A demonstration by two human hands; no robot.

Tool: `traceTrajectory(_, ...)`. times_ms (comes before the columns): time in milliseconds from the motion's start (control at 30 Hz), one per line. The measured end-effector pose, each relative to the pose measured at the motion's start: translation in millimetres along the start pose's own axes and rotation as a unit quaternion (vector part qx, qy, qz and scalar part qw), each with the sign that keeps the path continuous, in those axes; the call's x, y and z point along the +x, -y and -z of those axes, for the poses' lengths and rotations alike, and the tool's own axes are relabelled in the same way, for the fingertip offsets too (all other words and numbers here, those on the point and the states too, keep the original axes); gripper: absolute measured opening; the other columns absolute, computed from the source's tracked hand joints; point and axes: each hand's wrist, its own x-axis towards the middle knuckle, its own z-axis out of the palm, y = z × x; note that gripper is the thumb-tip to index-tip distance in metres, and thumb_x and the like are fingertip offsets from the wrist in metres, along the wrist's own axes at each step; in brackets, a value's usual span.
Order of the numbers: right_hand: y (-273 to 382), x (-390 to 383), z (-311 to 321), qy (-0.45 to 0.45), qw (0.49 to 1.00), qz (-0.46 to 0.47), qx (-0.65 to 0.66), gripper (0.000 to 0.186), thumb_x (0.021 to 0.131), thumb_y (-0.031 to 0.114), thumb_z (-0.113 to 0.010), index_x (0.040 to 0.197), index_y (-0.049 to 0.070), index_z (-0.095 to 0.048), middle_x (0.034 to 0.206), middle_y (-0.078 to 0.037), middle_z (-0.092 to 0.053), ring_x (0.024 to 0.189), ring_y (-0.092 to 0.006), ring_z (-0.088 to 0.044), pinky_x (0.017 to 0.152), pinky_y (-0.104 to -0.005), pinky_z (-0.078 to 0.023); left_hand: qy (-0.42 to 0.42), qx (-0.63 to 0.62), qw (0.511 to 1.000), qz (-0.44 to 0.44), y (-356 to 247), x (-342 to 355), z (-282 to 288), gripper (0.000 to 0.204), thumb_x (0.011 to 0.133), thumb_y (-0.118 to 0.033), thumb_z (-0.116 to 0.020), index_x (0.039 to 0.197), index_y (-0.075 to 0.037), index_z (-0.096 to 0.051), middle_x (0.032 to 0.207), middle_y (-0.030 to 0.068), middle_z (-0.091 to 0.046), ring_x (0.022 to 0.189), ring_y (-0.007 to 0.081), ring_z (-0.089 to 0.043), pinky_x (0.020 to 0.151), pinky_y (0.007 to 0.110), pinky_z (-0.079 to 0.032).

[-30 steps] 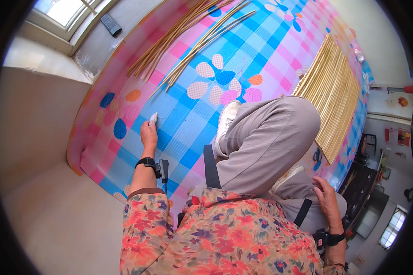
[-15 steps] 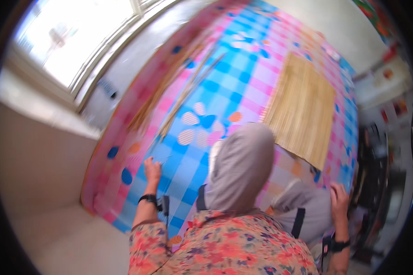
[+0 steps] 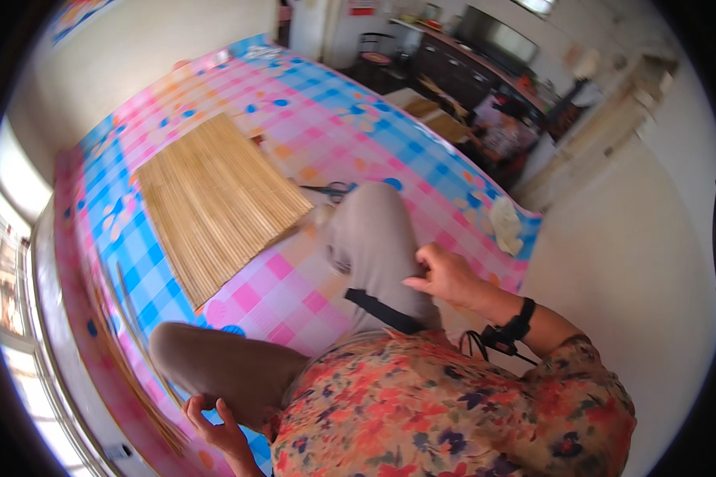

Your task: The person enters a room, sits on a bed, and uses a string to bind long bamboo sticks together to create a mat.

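My left hand (image 3: 215,429) is beside my bent left knee at the lower left, thumb and fingers apart, with nothing visible in it. My right hand (image 3: 447,275) rests against my right trouser leg (image 3: 378,254), its fingers curled and the thumb apart from them; I see nothing held. Ahead of my legs lies a flat straw-coloured mat (image 3: 219,203) of slim parallel stalks, its nearest corner close to my left knee. A pair of dark-handled scissors (image 3: 336,190) lies between the mat's right corner and my right knee. Loose long stalks (image 3: 135,366) lie to the left.
Beneath everything spreads a pink and blue checked sheet (image 3: 286,282). A pale crumpled item (image 3: 504,226) sits near its right edge. Windows (image 3: 12,294) line the left side. Beyond the far right edge stand a dark cabinet (image 3: 453,63) and a television (image 3: 497,38).
My view has swung to the right, bringing the cabinet side of the room into sight. My right hand now lies on my right leg nearer the middle; my left hand appears lower, beside the left knee.
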Motion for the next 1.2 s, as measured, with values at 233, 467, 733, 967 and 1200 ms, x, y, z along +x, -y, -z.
traceTrajectory(233,-34.2,2.7,-21.9,0.096,0.974,0.036,0.200,0.028,0.078,0.026,-0.063,0.070,0.003,-0.049,0.059,-0.010,-0.052,0.055,-0.0224,-0.051,0.052,-0.0336,-0.038,0.006,0.181,0.983,0.038,-35.6,9.6,6.8,0.022,0.081,-0.023,-0.063,0.077,-0.002,-0.058,0.070,0.0105,-0.059,0.061,0.0226,-0.055,0.058,0.033,-0.047)
traceTrajectory(467,-43.5,-2.4,-10.1,0.487,0.854,0.106,0.149,0.022,0.080,0.019,-0.059,0.068,0.003,-0.049,0.054,-0.004,-0.048,0.052,-0.0125,-0.046,0.050,-0.0292,-0.038,0.075,0.114,0.986,0.091,-7.2,13.9,4.0,0.019,0.082,-0.019,-0.063,0.079,-0.001,-0.058,0.074,0.0118,-0.060,0.059,0.0204,-0.054,0.052,0.032,-0.045)
traceTrajectory(733,-192.2,-26.0,21.3,0.033,0.945,-0.228,0.234,0.017,0.085,0.021,-0.053,0.092,0.006,-0.059,0.077,-0.002,-0.058,0.072,-0.0124,-0.055,0.061,-0.0284,-0.045,0.172,0.028,0.984,0.041,-18.2,35.1,33.4,0.010,0.081,-0.005,-0.059,0.076,0.002,-0.055,0.067,0.0083,-0.052,0.060,0.0169,-0.046,0.055,0.030,-0.042)
traceTrajectory(967,-314.3,-152.4,6.8,0.064,0.895,-0.426,-0.113,0.024,0.073,0.019,-0.064,0.091,0.004,-0.058,0.078,-0.015,-0.061,0.077,-0.0265,-0.059,0.067,-0.0339,-0.046,0.174,0.083,0.959,0.207,-27.9,37.7,25.2,0.013,0.082,-0.009,-0.059,0.086,0.003,-0.058,0.072,0.0081,-0.055,0.064,0.0170,-0.048,0.055,0.029,-0.043)
traceTrajectory(1200,-248.8,-203.2,-117.2,0.187,0.899,-0.397,0.013,0.041,0.071,0.021,-0.066,0.107,0.007,-0.052,0.103,-0.019,-0.055,0.095,-0.0330,-0.054,0.079,-0.0429,-0.043,0.213,0.106,0.929,0.284,-44.4,57.5,57.1,0.026,0.084,-0.017,-0.058,0.097,0.005,-0.055,0.085,0.0132,-0.056,0.077,0.0202,-0.051,0.066,0.032,-0.045)
